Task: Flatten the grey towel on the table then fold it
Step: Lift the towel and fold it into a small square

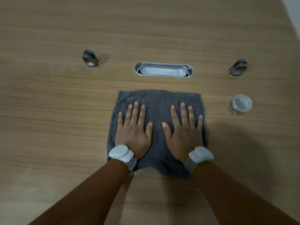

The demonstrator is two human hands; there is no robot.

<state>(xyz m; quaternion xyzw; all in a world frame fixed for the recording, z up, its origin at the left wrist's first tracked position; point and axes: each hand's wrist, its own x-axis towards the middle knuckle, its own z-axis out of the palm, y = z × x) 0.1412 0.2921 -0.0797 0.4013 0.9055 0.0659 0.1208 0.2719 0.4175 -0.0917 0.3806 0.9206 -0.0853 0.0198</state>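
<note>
Grey towel spread on table, just below metal cable slot. Left hand and right hand laid flat on it, fingers straight and splayed. Nothing gripped, cloth only pressed down. Looks soft, light, floppy, so probably easily bunched or dragged if pushed hard. Best taken by pinching corners: far two exposed, near ones partly covered by wrists. Small jar off to right, well apart.

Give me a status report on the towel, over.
Left hand and right hand press flat on the towel. Towel spread smooth on table. Jar to its right, not touching.
</note>
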